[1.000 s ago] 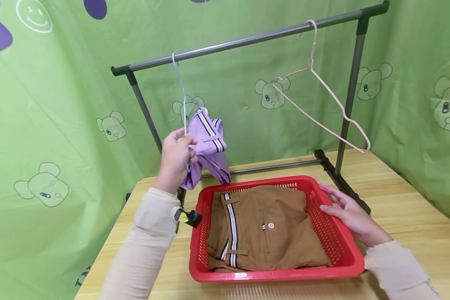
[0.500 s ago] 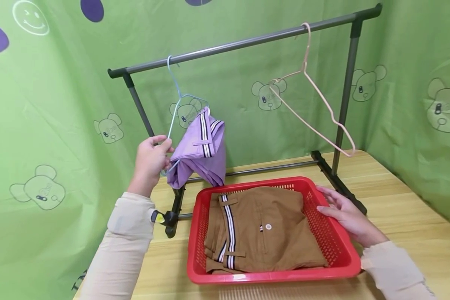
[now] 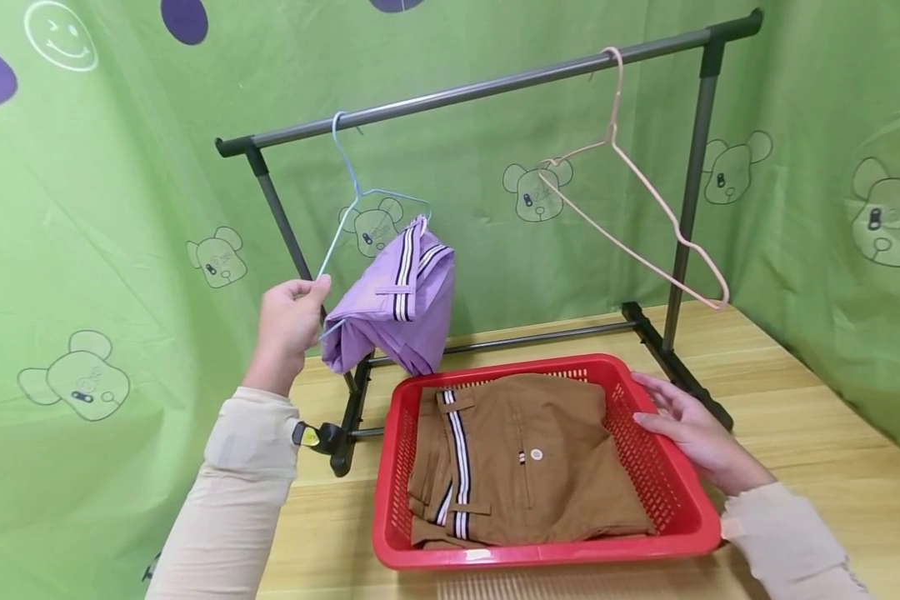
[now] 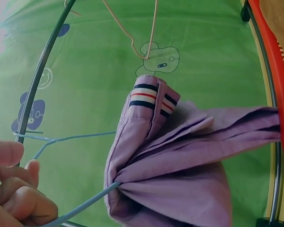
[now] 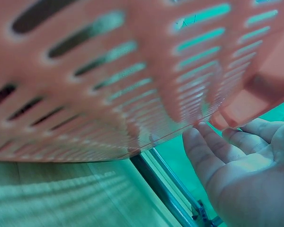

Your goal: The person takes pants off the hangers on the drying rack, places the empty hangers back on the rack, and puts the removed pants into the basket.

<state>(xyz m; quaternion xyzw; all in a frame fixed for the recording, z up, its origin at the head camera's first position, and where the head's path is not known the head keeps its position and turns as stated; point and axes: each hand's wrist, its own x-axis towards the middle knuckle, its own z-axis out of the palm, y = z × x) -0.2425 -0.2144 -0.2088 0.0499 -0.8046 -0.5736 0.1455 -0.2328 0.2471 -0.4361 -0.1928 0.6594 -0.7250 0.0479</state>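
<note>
My left hand (image 3: 287, 325) pinches the near side of a blue wire hanger (image 3: 393, 192), hooked over the rack's rail. Purple trousers (image 3: 396, 287) with a striped waistband hang bunched on its far half. In the left wrist view the hanger's lower bar (image 4: 87, 202) runs into their folds. A red plastic basket (image 3: 570, 551) with slotted sides holds folded brown trousers (image 3: 562, 492) with a striped waistband and a white button. My right hand (image 3: 693, 429) holds its right rim, thumb over the edge and fingers (image 5: 206, 153) under the rim outside.
A dark metal clothes rack (image 3: 480, 89) stands on the wooden table (image 3: 832, 442) behind the basket. A bare pink hanger (image 3: 663, 204) hangs towards the rail's right end. Green curtain (image 3: 105, 275) with bear drawings encloses the table on the back and sides.
My left hand has moved left with the hanger's near end. The blue hanger has turned to face me more, and the purple trousers spread wider along it. My right hand stays on the basket.
</note>
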